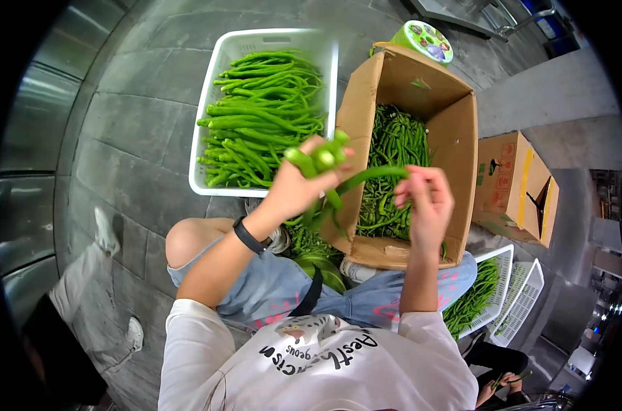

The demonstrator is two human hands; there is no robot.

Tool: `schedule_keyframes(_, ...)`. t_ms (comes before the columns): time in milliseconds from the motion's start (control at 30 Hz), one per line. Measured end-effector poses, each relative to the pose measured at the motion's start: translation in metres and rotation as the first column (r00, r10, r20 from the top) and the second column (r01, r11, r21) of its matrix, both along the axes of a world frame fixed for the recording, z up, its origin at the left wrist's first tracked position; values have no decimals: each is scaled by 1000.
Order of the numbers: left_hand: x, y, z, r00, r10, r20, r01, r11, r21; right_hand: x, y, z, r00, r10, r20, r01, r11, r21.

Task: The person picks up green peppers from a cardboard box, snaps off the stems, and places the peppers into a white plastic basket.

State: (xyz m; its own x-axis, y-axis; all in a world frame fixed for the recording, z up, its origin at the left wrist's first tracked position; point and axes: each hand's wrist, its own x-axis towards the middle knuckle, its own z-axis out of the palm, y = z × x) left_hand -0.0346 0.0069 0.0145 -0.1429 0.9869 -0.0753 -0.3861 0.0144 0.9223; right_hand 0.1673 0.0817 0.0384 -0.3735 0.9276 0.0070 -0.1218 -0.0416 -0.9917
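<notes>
My left hand point(297, 183) is wrapped around a bunch of long green chili peppers point(324, 161), their stem ends sticking up past my fingers. One curved chili pepper point(372, 176) stretches from that bunch to my right hand point(426, 198), whose fingers pinch its far end. Both hands are raised over the near left side of an open cardboard box point(455, 147), with many thinner green chilies point(396, 144) in it. Left of the box, a white plastic crate point(208, 130) holds long green chili peppers point(263, 123) laid in rows.
Between my legs sits a green container point(321, 267) with stems and scraps. A closed carton point(499, 178) and white baskets point(506, 274), one with green chilies, stand to the right. Behind the box is a round tub point(424, 41). Other people are at both lower sides.
</notes>
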Motion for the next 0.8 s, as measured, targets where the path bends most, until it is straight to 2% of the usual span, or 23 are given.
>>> schedule_keyframes(33, -9, 2, 5, 993, 121, 4, -120, 991, -63, 7, 5, 3, 994, -65, -85, 70, 996, 59)
schedule_keyframes(100, -28, 4, 9, 964, 240, 118, -219, 961, -170, 17, 5, 12, 971, -117, -207, 152, 976, 158)
schedule_keyframes(167, -38, 5, 16, 940, 163, 301, -89, 966, -245, 20, -4, 9, 974, -18, -226, 73, 969, 237)
schedule_keyframes(200, -39, 4, 11, 900, 103, 423, 10, 966, -257, 17, -9, 3, 984, 33, -178, 24, 952, 306)
schedule_keyframes(233, -34, 4, 11, 837, 42, 545, 116, 961, -252, 14, -14, -6, 989, 78, -124, -27, 929, 370)
schedule_keyframes(300, -25, 3, 12, 720, 22, 694, 259, 919, -298, 8, -22, -21, 983, 177, -48, -130, 855, 502)
schedule_keyframes(333, -22, 5, 12, 724, -77, 686, 337, 907, -254, 5, -24, -22, 970, 241, 25, -211, 789, 577)
schedule_keyframes(367, -19, 4, 11, 670, -118, 733, 346, 923, -167, 3, -27, -23, 949, 299, 102, -293, 711, 639)
schedule_keyframes(433, -21, 6, 13, 717, -87, 691, 264, 952, -154, 3, -39, -26, 923, 336, 186, -383, 767, 516)
schedule_keyframes(467, -25, 6, 8, 721, -75, 689, 255, 953, -163, 6, -41, -31, 911, 345, 227, -413, 754, 511)
schedule_keyframes(500, -23, 6, 15, 790, 46, 611, 147, 954, -262, 8, -41, -34, 896, 354, 269, -444, 739, 507)
schedule_keyframes(567, -23, 8, 12, 846, 114, 521, 50, 956, -290, 11, -44, -34, 827, 399, 396, -559, 660, 502)
schedule_keyframes(600, -25, 7, 14, 851, 105, 514, 68, 950, -305, 12, -46, -34, 786, 416, 458, -613, 620, 490)
schedule_keyframes(700, -21, 8, 9, 974, 22, 227, 27, 977, -212, 8, -44, -27, 708, 372, 600, -683, 576, 449)
schedule_keyframes(733, -19, 9, 12, 984, -85, 155, 108, 983, -150, 8, -38, -28, 737, 346, 581, -640, 634, 435)
schedule_keyframes(767, -16, 11, 14, 980, -185, 76, 192, 977, -94, 8, -32, -22, 807, 401, 434, -538, 801, 261)
schedule_keyframes(800, -13, 10, 13, 942, -333, 47, 336, 936, -100, 6, -27, -26, 914, 377, 150, -393, 915, 93)
